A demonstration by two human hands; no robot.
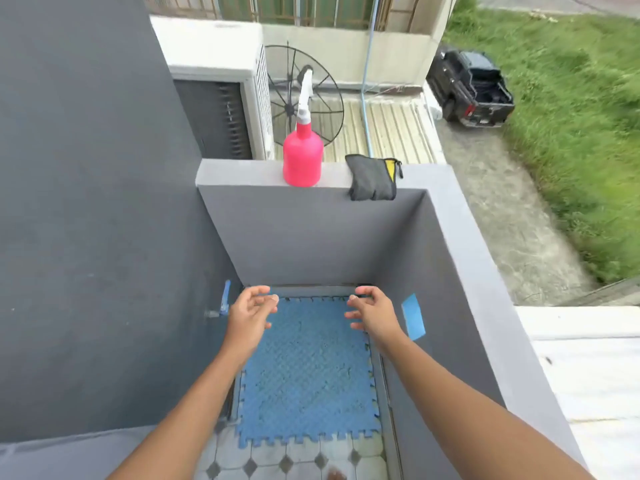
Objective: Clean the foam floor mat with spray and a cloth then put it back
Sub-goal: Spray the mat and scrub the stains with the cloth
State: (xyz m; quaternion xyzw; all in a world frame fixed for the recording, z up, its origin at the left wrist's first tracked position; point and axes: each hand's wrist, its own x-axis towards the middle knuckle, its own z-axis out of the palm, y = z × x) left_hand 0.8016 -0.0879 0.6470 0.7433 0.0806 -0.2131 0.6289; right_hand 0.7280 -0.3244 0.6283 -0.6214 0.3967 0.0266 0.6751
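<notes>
A blue foam floor mat [308, 375] with puzzle edges lies flat on the tiled balcony floor, in the corner between grey walls. My left hand [251, 315] and my right hand [372, 313] hover above its far edge, fingers curled and apart, holding nothing. A pink spray bottle [303, 154] with a white trigger head stands on top of the grey parapet wall [242, 171]. Beside it to the right, a grey cloth with a yellow side [374, 180] hangs over the wall's edge.
Grey walls close in the left, far and right sides. A blue tap [225, 299] sticks out of the left wall, and blue tape [414, 320] marks the right wall. White tiles with dark diamonds [294, 459] cover the near floor. Beyond the wall stands an air-conditioner unit [221, 98].
</notes>
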